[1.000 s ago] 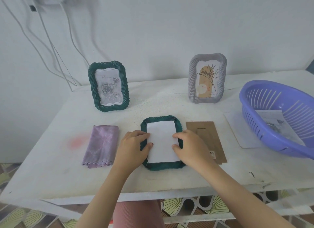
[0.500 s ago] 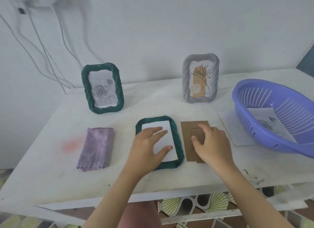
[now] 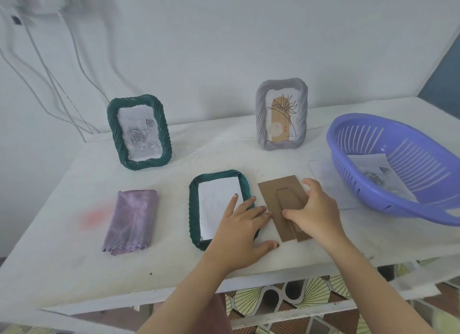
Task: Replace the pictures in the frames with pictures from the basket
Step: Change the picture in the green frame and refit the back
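Note:
A green frame [image 3: 194, 209] lies face down near the table's front, with a white picture back [image 3: 216, 199] showing inside it. My left hand [image 3: 242, 230] rests flat on the frame's lower right part, fingers spread. Right beside it lies the brown cardboard backing [image 3: 278, 193]. My right hand [image 3: 315, 213] grips that backing by its right side and its stand flap. A purple basket [image 3: 388, 201] at the right holds a printed picture [image 3: 373, 170]. Two upright frames stand at the back: a green one [image 3: 139, 132] with a rose picture and a grey one [image 3: 281, 114] with a flower drawing.
A folded purple cloth [image 3: 132, 220] lies to the left of the flat frame. A white sheet [image 3: 326, 181] sticks out from under the basket. Cables [image 3: 49, 79] hang down the wall at the left. The table's front edge runs just below my wrists.
My right hand left the flat frame, moved right onto the cardboard backing and closed on it. My left hand slid from the frame's left edge across to its lower right.

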`<state>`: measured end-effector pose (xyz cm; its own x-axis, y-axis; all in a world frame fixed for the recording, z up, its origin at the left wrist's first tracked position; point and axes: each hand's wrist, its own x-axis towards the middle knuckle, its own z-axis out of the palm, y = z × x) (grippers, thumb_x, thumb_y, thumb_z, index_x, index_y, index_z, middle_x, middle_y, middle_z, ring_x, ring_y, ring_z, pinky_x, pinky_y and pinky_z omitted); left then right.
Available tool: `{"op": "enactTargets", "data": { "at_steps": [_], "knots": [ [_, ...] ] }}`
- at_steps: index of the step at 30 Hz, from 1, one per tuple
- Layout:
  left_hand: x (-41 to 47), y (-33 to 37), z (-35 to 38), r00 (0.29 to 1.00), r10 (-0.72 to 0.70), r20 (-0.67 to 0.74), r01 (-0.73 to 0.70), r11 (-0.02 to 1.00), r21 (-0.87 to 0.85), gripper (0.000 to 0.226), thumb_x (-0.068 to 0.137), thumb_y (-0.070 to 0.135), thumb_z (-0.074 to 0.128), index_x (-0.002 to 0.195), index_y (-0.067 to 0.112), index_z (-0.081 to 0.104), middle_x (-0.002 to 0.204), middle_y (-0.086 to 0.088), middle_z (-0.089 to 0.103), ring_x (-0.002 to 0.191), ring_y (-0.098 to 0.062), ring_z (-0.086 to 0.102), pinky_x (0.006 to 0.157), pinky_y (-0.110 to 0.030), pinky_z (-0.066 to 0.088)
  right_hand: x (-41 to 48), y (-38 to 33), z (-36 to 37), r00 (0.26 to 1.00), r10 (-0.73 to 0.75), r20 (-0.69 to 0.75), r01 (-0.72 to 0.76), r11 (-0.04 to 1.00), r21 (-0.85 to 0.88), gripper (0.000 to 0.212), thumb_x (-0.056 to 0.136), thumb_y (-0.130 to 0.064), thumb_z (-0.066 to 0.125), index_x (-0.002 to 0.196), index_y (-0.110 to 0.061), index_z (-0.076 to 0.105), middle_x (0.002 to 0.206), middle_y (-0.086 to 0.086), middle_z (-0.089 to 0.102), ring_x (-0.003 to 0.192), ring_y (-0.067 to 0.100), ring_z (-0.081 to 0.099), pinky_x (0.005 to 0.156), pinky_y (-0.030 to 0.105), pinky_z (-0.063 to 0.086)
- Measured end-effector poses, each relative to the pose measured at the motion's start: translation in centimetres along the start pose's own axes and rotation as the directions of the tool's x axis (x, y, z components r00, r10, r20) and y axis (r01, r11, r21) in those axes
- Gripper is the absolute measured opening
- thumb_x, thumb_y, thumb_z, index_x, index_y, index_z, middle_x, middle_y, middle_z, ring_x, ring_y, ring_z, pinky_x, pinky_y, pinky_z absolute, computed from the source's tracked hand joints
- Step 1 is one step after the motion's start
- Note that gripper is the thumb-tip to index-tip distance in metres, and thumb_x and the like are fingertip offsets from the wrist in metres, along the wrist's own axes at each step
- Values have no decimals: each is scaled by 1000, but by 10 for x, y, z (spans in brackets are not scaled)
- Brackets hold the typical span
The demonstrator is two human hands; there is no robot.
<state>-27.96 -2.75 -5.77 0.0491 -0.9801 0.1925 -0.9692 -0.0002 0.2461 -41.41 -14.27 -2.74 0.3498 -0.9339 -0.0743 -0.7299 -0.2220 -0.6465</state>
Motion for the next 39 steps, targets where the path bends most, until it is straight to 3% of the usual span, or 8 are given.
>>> {"op": "enactTargets", "data": {
  "at_steps": [5,12,19,22,28,31,35,39],
  "knots": [
    [-1,0,1,1000,-4,5,3,999,32,67,81,63,37,136,26,44,142,7,43,141,-18,20,110,-34,-18,6,-3,-8,1000,15,21,-22,942,336,65,73,-10,71,128,-28,42,117,2,46,99,15,48,67,23,39],
    [-3,-3,-6,998,-38,-49,32,994,-104,64,81,63,40,135,31,44,147,10,36,141,-10,18,113,-30,-10,16,-4,-24,999,-40,0,38,934,354,34,74,3,63,91,-26,67,81,-14,56,87,11,54,66,9,34],
    [-31,-48,-29,899,-335,-282,252,922,-293,59,78,62,43,126,30,56,138,9,48,132,-7,33,113,-32,16,21,-27,-28,989,-111,-103,150,815,559,33,81,1,58,83,-31,67,82,-12,65,77,4,58,73,16,43],
    [-49,-68,-37,850,-454,-267,348,865,-361,63,74,64,45,127,30,54,137,15,44,129,-1,29,112,-34,23,20,-40,-22,996,-93,8,58,684,727,34,85,4,51,85,-25,69,89,1,68,77,13,61,73,25,50],
    [-75,-83,-46,881,-473,20,436,795,-422,118,42,81,62,144,35,24,146,25,18,138,5,3,115,-27,0,17,-49,12,971,-101,219,-101,654,750,31,85,10,50,102,-8,69,85,7,64,77,19,60,76,32,53],
    [-78,-83,-45,900,-433,50,423,840,-338,122,42,83,60,145,34,18,146,25,13,138,6,-3,112,-23,-9,16,-51,26,959,-101,266,-129,680,722,31,84,10,51,100,-10,69,84,6,59,76,18,58,72,30,52],
    [-79,-85,-41,906,-419,60,418,860,-292,121,43,87,55,145,34,18,146,23,13,140,5,-3,114,-25,-10,16,-55,42,949,-115,292,-125,715,688,33,83,9,54,92,-19,68,88,5,59,90,21,59,84,36,54],
    [-79,-86,-41,909,-412,66,413,863,-290,121,43,89,53,144,33,19,146,24,13,138,8,-3,113,-22,-11,14,-60,49,947,-135,293,-106,729,676,32,84,10,53,99,-14,67,90,5,59,86,18,60,76,31,56]
  ]
}}
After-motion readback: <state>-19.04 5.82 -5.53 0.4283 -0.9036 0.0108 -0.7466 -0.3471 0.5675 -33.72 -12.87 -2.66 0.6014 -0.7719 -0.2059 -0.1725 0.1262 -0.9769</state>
